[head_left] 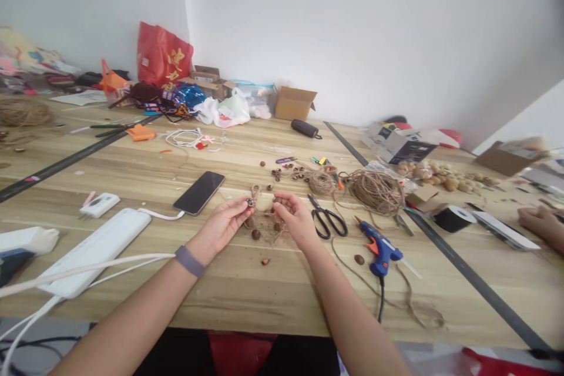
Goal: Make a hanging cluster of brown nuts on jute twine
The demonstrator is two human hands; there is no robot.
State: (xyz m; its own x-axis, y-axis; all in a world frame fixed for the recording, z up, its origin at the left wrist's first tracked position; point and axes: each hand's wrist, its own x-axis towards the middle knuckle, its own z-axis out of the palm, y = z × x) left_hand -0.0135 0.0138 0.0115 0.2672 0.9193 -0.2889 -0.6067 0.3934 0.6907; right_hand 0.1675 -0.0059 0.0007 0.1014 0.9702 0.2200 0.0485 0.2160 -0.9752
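The brown string is in the middle, low over the table, between the two hands, with a loop at 12 o'clock. The left hand pinches a dark bead in its fingertips. The right hand has its fingers close together on a brown nut. A round nut sits near, at 6 o'clock. The black scissors are at 3 o'clock, and past them the blue glue gun is between 3 and 4. The big string pile is between 2 and 3. The phone is between 9 and 10. Far off, the red bag is at 11 and another person's hand is at 3
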